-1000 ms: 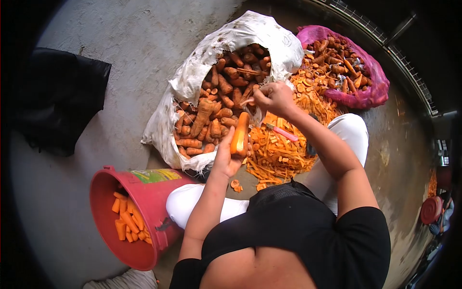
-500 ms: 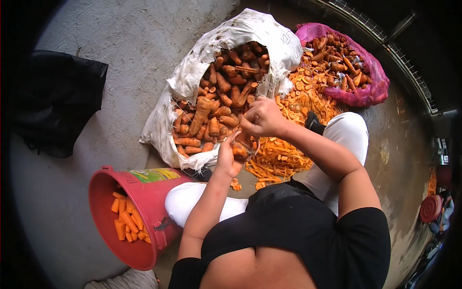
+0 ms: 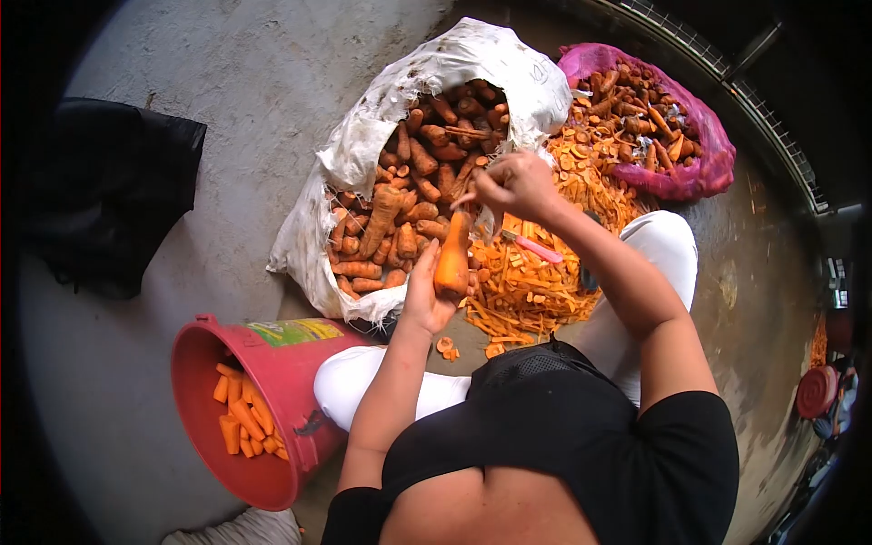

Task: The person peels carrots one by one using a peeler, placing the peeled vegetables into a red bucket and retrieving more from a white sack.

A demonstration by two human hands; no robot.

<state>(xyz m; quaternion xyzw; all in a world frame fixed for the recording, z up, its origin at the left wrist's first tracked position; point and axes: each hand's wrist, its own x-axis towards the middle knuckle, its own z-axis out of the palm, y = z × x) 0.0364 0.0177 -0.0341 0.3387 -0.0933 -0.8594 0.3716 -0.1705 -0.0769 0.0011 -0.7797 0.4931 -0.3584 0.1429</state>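
My left hand (image 3: 426, 298) holds a partly peeled carrot (image 3: 451, 263) upright, its thick end in the palm. Fingers of my right hand (image 3: 516, 184) are bent in by the carrot's thin top end; whatever they grip is too small to make out. Below that hand, a tool with a pink handle (image 3: 540, 248) shows over a heap of orange peelings (image 3: 536, 295). Behind the carrot, a white sack (image 3: 363, 136) gapes open, full of unpeeled carrots (image 3: 422, 159).
A tilted red bucket (image 3: 313, 418) at the lower left has peeled carrots (image 3: 245, 413) inside. At the upper right lies a pink mesh sack (image 3: 718, 150) of carrots. Black cloth or plastic (image 3: 118, 191) is at the far left. Small carrot pieces (image 3: 447, 347) lie near my legs.
My right hand has moved up and right, away from my left hand. The carrot now stands more upright and shows more of its surface. The pink handle has come into view.
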